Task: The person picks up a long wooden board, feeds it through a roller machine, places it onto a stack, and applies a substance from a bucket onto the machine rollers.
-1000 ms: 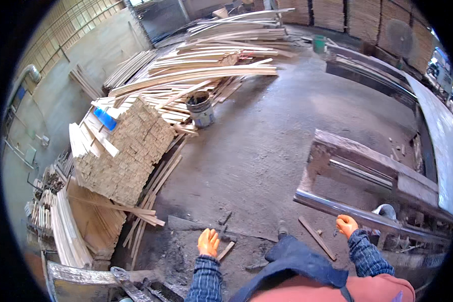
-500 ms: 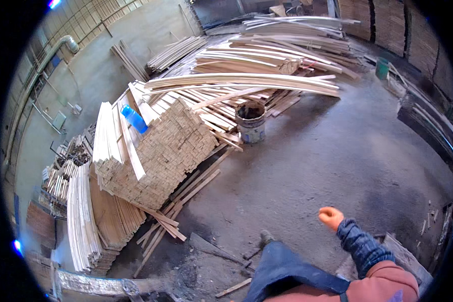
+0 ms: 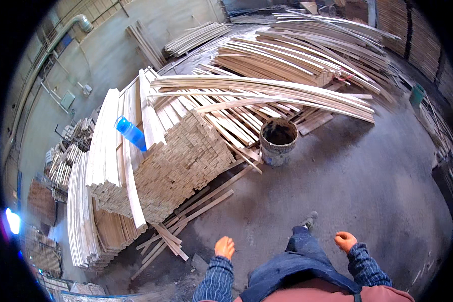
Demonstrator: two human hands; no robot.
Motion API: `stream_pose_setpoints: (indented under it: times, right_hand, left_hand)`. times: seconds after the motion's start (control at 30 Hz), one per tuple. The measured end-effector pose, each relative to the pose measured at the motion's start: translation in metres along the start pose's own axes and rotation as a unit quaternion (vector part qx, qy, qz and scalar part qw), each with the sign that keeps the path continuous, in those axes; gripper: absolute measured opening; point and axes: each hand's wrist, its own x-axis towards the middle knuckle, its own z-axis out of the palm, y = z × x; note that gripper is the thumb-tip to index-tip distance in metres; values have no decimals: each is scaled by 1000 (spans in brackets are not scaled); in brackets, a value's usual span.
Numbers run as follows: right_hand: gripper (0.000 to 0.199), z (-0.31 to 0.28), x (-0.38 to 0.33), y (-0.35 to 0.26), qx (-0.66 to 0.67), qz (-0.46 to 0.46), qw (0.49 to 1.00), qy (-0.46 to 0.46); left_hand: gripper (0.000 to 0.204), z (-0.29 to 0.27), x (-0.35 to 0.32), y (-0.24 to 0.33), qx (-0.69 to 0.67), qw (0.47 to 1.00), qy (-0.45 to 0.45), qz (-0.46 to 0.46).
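Both of our hands hang free as we walk across the concrete floor point(image 3: 367, 171). Our left hand point(image 3: 225, 247), in an orange glove, is loosely curled and holds nothing; our right hand point(image 3: 345, 241), gloved the same, is likewise half closed on nothing and swung out to the side, as suits a walking stride. Between them our dark trouser leg and shoe point(image 3: 309, 220) step forward.

Nearest the left hand lie a few loose wooden strips point(image 3: 196, 211) scattered on the floor, probably slid off the stack beside them. That stack of short cut sticks point(image 3: 181, 166) is packed tight with the cut ends facing us, pale and squared, which keeps it stable. On its top, among long flat boards point(image 3: 105, 146) laid lengthwise, a blue plastic bottle point(image 3: 131, 133) lies tilted, likely parked there to keep it off the dirty floor.

Behind, long thin bent slats point(image 3: 267, 88) sprawl in a fan over further piles. A grimy round bucket point(image 3: 278, 141) stands upright on the floor just at the foot of those slats, well ahead of both hands.
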Motion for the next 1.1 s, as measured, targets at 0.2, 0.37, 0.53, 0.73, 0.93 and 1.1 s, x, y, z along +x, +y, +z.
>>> stream_pose_setpoints:
  times: [0.2, 0.37, 0.53, 0.73, 0.93, 1.1]
  right_hand:
    - [47, -75, 136, -61, -8, 85, 996, 12]
    - [38, -126, 247, -174, 50, -10, 999, 5]
    - [38, -135, 353, -291, 78, -95, 991, 47]
    - [38, -76, 408, -372, 105, -82, 991, -3]
    - [44, 0, 412, -425, 16, 146, 989, -12]
    - [45, 13, 425, -487, 105, 136, 985, 27]
  left_hand:
    - [49, 164, 67, 58, 6, 992, -118, -42]
    - [12, 235, 70, 57, -43, 992, 7, -119]
    - [12, 262, 99, 105, -77, 988, 87, -97]
    - [54, 372, 218, 291, -86, 992, 31, 88]
    - [80, 548, 362, 526, -16, 966, -40, 257]
    - [126, 636, 479, 662, -110, 970, -37, 212]
